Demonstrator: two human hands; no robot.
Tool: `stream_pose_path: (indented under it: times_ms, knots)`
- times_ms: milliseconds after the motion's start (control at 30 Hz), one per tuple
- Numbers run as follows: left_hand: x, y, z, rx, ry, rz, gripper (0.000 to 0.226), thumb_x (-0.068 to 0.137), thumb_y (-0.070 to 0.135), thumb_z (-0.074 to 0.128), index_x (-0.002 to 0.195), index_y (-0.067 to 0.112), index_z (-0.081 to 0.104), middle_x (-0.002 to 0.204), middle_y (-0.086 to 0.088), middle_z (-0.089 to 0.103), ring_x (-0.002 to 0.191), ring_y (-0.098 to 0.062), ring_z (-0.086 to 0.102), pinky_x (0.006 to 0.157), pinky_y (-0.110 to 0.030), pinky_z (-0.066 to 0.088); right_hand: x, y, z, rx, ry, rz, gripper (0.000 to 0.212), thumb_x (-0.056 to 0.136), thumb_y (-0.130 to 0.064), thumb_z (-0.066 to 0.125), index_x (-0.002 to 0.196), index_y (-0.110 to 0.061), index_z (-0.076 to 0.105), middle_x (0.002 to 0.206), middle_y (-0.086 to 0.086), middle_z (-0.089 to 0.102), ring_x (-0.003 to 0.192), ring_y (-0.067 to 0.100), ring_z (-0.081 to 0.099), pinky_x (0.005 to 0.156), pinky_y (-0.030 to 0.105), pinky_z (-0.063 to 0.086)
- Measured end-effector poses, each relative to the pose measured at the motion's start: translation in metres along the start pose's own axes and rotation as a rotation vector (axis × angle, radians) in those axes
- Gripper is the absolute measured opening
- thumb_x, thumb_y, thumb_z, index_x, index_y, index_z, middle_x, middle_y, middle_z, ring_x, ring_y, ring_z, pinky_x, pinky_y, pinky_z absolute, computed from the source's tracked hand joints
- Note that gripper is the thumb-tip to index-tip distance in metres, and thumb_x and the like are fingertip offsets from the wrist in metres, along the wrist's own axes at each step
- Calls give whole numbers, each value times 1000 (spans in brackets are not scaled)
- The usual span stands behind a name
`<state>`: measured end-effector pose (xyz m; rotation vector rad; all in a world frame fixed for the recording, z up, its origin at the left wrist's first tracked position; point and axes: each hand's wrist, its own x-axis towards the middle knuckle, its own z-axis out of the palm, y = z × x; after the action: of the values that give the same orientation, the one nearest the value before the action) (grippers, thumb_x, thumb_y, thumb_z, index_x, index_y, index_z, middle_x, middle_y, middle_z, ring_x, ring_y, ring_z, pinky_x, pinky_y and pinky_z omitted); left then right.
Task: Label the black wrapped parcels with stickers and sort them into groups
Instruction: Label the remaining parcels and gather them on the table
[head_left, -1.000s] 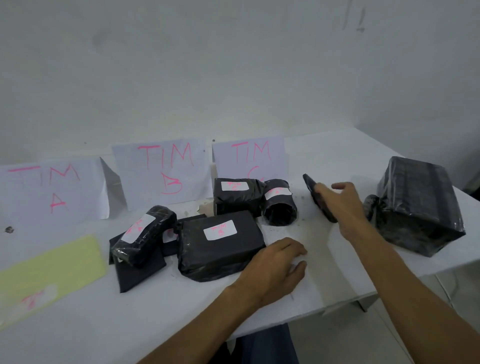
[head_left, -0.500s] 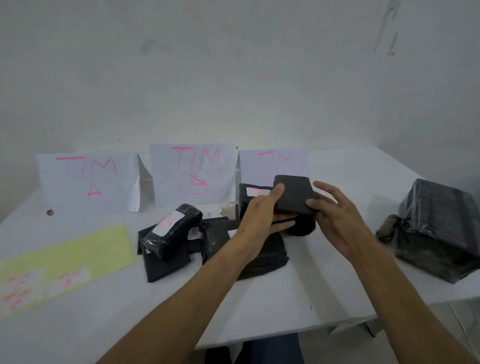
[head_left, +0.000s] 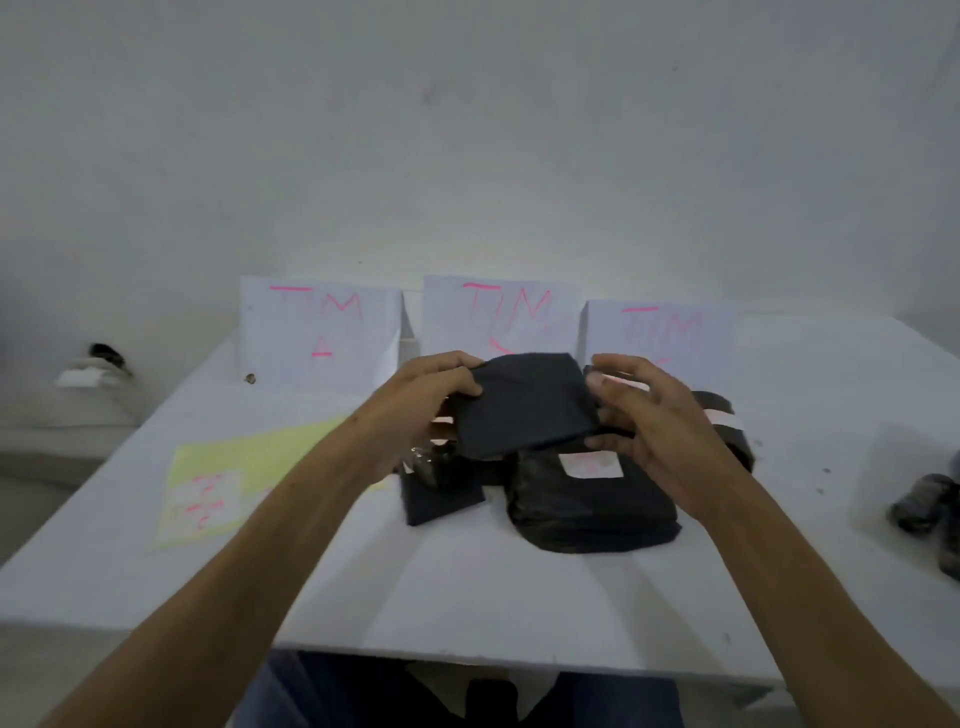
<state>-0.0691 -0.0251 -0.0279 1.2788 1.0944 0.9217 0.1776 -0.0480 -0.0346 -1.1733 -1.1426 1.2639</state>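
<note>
I hold a flat black parcel (head_left: 524, 402) with no sticker showing, above the pile in mid-table. My left hand (head_left: 431, 395) grips its left edge and my right hand (head_left: 644, 415) holds its right edge with curled fingers. Below it lies a large black parcel (head_left: 592, 504) with a white sticker, a flat black parcel (head_left: 441, 493) to its left, and a rolled parcel (head_left: 727, 431) with a sticker behind my right hand. A yellow sticker sheet (head_left: 228, 478) lies at the left.
Three white paper signs stand at the back of the table: TIM A (head_left: 319, 332), TIM B (head_left: 501, 312) and a third (head_left: 660, 332). Part of a dark wrapped bundle (head_left: 924, 504) shows at the right edge. The white table's front edge (head_left: 467, 654) is near me.
My right hand picked the flat parcel from the right and brought it to the middle; my left hand rose from the table to grip it. The view shifted right, so everything sits further left.
</note>
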Motion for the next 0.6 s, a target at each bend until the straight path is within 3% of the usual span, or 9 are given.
stream_pose_path:
  times_ms: [167,300,367,433,500,600]
  knots:
    - [-40,-10,-72,300,-32,-32,22,99,11,54,102,15,76,96,-3,74,86,-18,68,79,-32,56,-7,9,56,-89,-302,55,40,94,-3,69,130,-19,60,87,14,64,77,22,66,62,35,60]
    - [-59,-38,-130,758,256,112,10,92,22,70,94,30,77,91,13,77,89,-6,70,88,-34,57,-13,19,92,-279,-424,37,47,92,-5,71,131,-28,56,85,10,56,78,17,63,63,33,61]
    - [-64,-58,-151,885,269,102,10,88,28,75,94,36,75,95,20,74,90,-1,67,90,-35,56,-16,26,104,-376,-448,46,47,92,-7,70,130,-30,54,90,14,59,80,21,69,67,37,64]
    - [-70,-76,-166,944,239,50,19,85,37,78,102,41,72,108,22,68,101,-2,62,94,-37,53,-17,35,115,-467,-471,51,45,92,-9,69,126,-32,53,95,16,63,78,25,73,69,38,64]
    - [-75,-90,-170,996,192,37,34,80,53,76,112,45,69,119,20,62,113,-7,55,102,-34,45,-15,43,120,-725,-448,-55,40,91,-17,68,122,-35,49,91,11,67,74,19,69,66,31,60]
    - [-81,-101,-167,1038,161,61,57,72,74,55,120,46,67,124,19,55,119,-8,46,105,-32,37,-16,52,127,-980,-402,-233,36,92,-28,67,120,-33,45,79,5,67,72,15,63,68,29,54]
